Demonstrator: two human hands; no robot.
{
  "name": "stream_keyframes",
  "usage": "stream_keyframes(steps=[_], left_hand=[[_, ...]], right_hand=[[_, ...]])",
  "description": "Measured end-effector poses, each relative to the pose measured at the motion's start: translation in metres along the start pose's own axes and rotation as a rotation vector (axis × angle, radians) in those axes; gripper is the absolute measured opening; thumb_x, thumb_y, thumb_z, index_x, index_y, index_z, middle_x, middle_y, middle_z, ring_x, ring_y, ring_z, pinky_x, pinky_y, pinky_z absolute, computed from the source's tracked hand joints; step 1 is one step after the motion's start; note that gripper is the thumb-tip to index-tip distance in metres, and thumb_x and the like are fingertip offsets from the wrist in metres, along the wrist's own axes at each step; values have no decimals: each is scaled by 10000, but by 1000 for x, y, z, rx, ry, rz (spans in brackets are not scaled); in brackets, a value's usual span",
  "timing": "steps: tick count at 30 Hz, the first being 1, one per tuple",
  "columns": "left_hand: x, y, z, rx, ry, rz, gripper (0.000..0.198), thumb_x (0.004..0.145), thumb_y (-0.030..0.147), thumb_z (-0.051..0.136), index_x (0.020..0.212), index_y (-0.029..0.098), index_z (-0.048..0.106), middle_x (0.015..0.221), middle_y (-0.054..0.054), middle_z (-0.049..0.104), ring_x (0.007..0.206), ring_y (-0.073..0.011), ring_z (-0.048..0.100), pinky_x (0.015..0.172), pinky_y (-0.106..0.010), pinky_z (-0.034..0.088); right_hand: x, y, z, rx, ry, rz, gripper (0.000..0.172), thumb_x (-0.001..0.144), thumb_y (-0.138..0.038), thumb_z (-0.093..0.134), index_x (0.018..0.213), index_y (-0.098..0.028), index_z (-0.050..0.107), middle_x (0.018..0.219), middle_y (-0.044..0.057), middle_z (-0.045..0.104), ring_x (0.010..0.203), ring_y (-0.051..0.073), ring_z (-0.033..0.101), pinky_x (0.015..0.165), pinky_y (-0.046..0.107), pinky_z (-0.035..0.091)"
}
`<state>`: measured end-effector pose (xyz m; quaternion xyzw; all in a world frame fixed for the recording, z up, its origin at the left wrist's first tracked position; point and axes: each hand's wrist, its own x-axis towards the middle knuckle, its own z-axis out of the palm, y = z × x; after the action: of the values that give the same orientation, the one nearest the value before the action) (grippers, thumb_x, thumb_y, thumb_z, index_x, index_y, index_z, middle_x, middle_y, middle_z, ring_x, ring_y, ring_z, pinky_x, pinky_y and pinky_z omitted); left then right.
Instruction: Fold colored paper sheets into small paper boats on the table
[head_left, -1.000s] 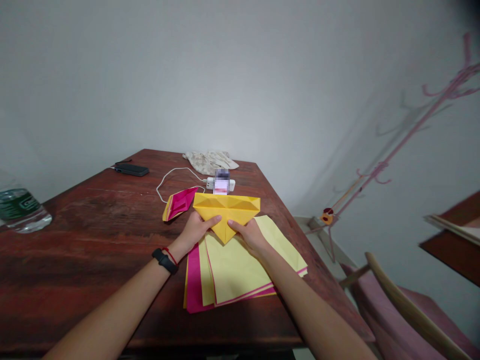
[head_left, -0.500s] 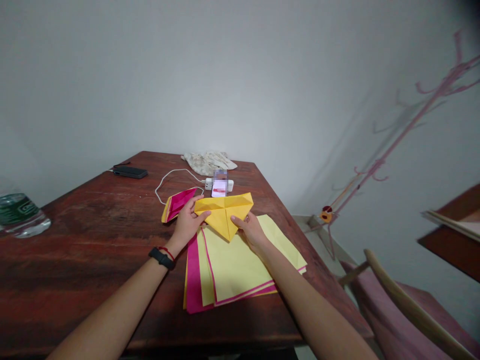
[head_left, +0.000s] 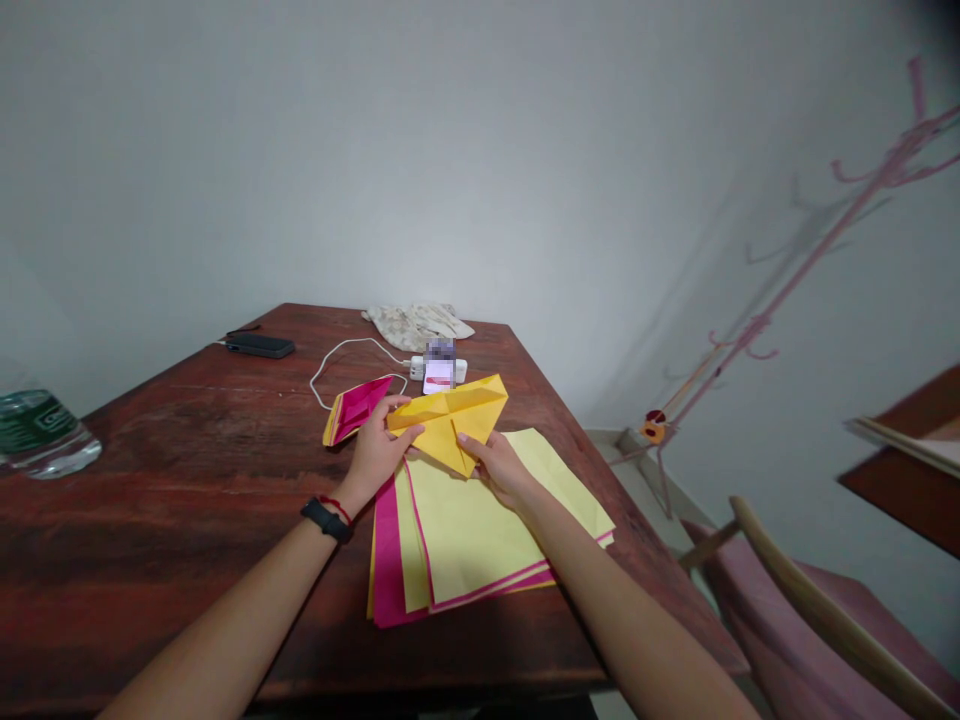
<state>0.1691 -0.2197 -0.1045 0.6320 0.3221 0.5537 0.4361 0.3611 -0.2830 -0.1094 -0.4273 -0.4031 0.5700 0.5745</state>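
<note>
A folded yellow paper [head_left: 442, 425], with a flap along its top and a point toward me, is held between my two hands. My left hand [head_left: 379, 448] pinches its left corner, thumb on the front face. On the right, my right hand [head_left: 499, 465] grips the lower right side, its thumb lying near the centre crease and the other fingers hidden behind. Below lies a stack of paper sheets [head_left: 495, 540], pale yellow on top with magenta edges showing. Folded magenta and yellow papers [head_left: 358, 408] rest just beyond my left hand.
A lit phone [head_left: 439, 375] leans by a white charger with a white cable. Behind it lies a pale cloth [head_left: 420, 325]. A black power bank [head_left: 260, 345] and a water bottle [head_left: 49, 430] are on the left of the wooden table [head_left: 187, 500]. A chair [head_left: 810, 600] stands at right.
The yellow paper has tilted, its right end rising slightly and its lower point swinging right. My right thumb has shifted a little on it; the sheets below stay put.
</note>
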Motion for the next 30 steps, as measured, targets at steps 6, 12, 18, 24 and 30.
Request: stream_keyframes(steps=[6,12,18,24,30], left_hand=[[-2,1,1,58,-18,10,456,762,306,735,1173,220,556,1221,-88,621,892,-231,698,640,-345,616],[-2,1,-2,383,-54,181,314,762,261,742,1052,197,642,1084,-73,700,1032,-256,664,966,-417,512],[0,-7,-3,386,-118,185,534,766,228,737,1274,203,572,1273,-107,655,1149,-264,636,1014,-427,485],[0,-11,-3,441,-134,209,552,782,231,730,1309,197,568,1315,-127,636,1209,-281,601,1059,-459,447],[-1,-5,-2,438,-131,292,420,770,177,712,1179,197,618,1257,-111,651,1200,-273,594,1044,-457,457]], right_hand=[[-3,-1,2,-50,-13,69,432,759,-450,786,1041,-149,657,849,89,739,497,136,634,449,259,546],[4,2,-1,-11,85,-40,409,670,-426,841,885,-146,635,648,-9,630,379,34,370,337,189,245],[6,3,-2,-29,122,-61,425,650,-459,836,837,-154,604,583,-47,570,375,26,343,351,184,199],[7,5,-2,-52,168,-70,428,663,-477,822,846,-161,599,550,-48,563,361,42,351,333,192,212],[9,9,-4,-74,199,-98,388,705,-486,795,814,-158,618,555,-14,598,362,74,430,330,213,320]])
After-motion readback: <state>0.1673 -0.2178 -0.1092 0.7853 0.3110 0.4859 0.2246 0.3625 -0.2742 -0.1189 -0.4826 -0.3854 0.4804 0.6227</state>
